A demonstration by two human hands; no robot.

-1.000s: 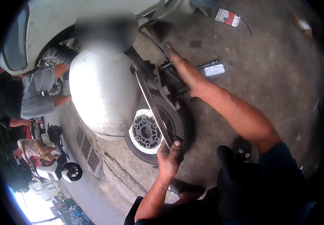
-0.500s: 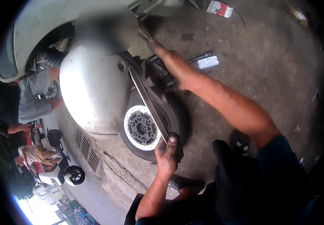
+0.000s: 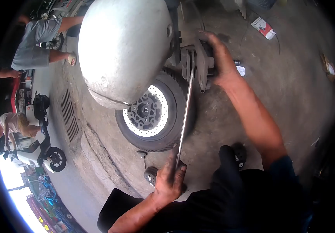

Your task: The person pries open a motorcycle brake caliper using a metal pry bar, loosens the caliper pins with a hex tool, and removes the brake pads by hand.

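Observation:
In the head view my left hand (image 3: 169,180) is wrapped round the lower end of a long metal pry bar (image 3: 185,116). The bar's far tip sits in the slot of a grey brake caliper (image 3: 201,64). My right hand (image 3: 222,58) grips the outer side of that caliper, its fingertips partly hidden behind the part. A white rounded body panel (image 3: 124,50) is left of the caliper. Below the panel a wheel with a black tyre (image 3: 174,105) lies flat on the floor, and the bar passes in front of the tyre's right edge.
A red-and-white box (image 3: 263,28) and a small white label (image 3: 240,70) lie on the concrete beyond my right arm. A tool (image 3: 141,154) rests near my shoe. At left are a floor grate (image 3: 69,116), a standing person (image 3: 31,42) and a person on a white scooter (image 3: 31,149).
The bar's tip has moved from beside the white panel into the caliper slot. My right hand has come back onto the caliper. The camera view has shifted and turned.

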